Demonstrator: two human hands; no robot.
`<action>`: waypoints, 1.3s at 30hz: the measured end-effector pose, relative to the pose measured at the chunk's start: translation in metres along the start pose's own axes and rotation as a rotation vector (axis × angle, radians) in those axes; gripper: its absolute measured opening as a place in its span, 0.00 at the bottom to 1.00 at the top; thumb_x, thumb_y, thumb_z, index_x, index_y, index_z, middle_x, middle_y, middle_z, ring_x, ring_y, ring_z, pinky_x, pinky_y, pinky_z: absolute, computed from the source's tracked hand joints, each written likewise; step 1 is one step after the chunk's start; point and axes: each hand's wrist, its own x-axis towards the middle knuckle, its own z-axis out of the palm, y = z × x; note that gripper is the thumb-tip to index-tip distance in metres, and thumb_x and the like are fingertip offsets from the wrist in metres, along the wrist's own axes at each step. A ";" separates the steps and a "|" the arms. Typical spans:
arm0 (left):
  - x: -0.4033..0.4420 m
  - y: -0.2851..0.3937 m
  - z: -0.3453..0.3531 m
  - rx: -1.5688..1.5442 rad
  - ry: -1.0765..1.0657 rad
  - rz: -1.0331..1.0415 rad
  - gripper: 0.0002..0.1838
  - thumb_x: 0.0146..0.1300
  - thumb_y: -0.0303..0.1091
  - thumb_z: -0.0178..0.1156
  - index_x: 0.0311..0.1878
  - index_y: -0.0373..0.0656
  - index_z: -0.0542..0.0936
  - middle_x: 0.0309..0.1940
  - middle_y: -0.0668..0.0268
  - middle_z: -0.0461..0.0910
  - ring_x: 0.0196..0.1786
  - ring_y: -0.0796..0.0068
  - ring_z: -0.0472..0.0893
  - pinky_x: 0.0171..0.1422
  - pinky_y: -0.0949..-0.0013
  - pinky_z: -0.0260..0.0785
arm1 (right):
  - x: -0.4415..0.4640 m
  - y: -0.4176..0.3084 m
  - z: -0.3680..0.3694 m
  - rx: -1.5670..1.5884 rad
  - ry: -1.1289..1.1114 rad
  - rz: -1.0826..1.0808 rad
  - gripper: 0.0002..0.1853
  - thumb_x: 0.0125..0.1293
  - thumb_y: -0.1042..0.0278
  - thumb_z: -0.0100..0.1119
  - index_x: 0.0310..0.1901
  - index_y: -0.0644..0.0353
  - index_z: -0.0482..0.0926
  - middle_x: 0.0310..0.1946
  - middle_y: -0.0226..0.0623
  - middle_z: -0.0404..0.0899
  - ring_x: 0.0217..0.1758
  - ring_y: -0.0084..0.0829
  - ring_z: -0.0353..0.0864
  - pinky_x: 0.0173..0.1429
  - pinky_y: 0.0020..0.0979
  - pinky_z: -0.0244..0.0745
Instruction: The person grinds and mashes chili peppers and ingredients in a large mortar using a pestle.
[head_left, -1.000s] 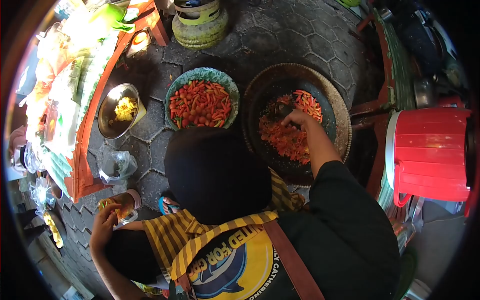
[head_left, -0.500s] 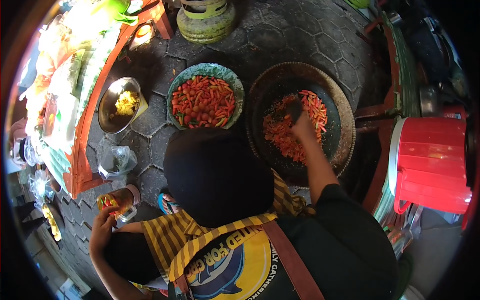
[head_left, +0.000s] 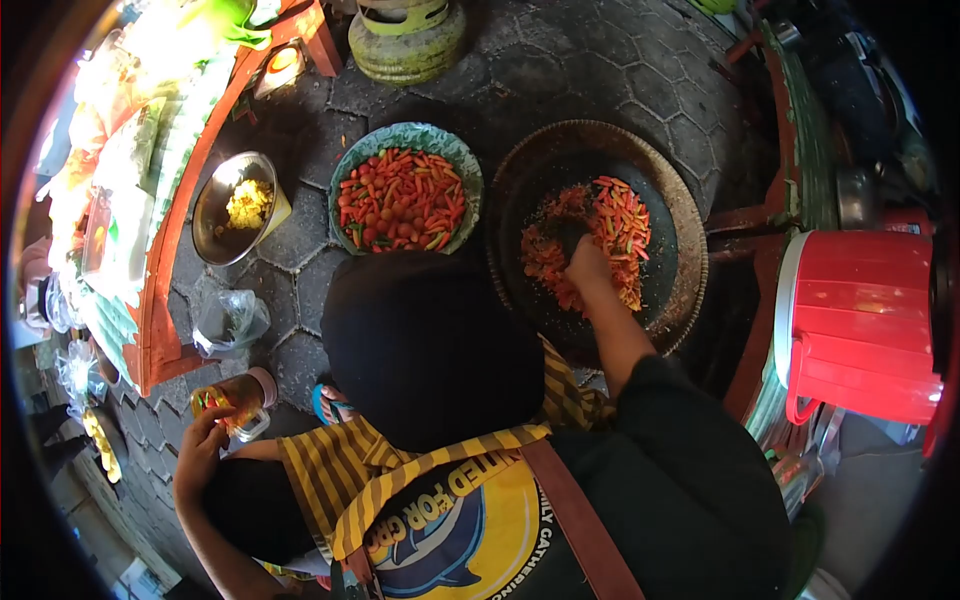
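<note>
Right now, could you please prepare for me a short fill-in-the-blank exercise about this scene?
The hand inside the mortar is the person's ____ one.
In the picture, the green-lined bowl stands to the ____ of the mortar.
The large cooler jug has a ____ body.
The yellow-and-brown apron is patterned with ____.
Missing words: right; left; red; stripes.

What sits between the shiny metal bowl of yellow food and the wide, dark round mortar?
In the head view, a round green bowl of small red chilies stands between them on grey paving.
</note>
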 end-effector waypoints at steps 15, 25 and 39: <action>0.002 -0.003 0.000 0.022 0.000 0.077 0.15 0.61 0.27 0.46 0.49 0.37 0.77 0.24 0.72 0.69 0.27 0.82 0.68 0.33 0.78 0.60 | 0.029 0.005 -0.020 -0.069 -0.082 -0.072 0.25 0.49 0.71 0.64 0.50 0.68 0.69 0.37 0.51 0.79 0.40 0.42 0.82 0.40 0.41 0.77; -0.007 -0.002 -0.001 0.012 0.020 0.056 0.15 0.63 0.27 0.46 0.50 0.38 0.76 0.24 0.73 0.68 0.28 0.83 0.67 0.34 0.78 0.61 | 0.018 0.029 -0.083 0.485 -0.025 0.331 0.07 0.47 0.73 0.62 0.20 0.63 0.73 0.13 0.34 0.70 0.13 0.22 0.66 0.17 0.29 0.59; -0.008 -0.004 -0.001 0.053 0.028 0.053 0.15 0.62 0.27 0.46 0.50 0.37 0.76 0.23 0.73 0.69 0.28 0.83 0.68 0.34 0.78 0.62 | 0.008 0.014 -0.108 0.120 -0.055 -0.156 0.23 0.45 0.66 0.69 0.44 0.62 0.76 0.34 0.44 0.80 0.32 0.34 0.81 0.34 0.35 0.76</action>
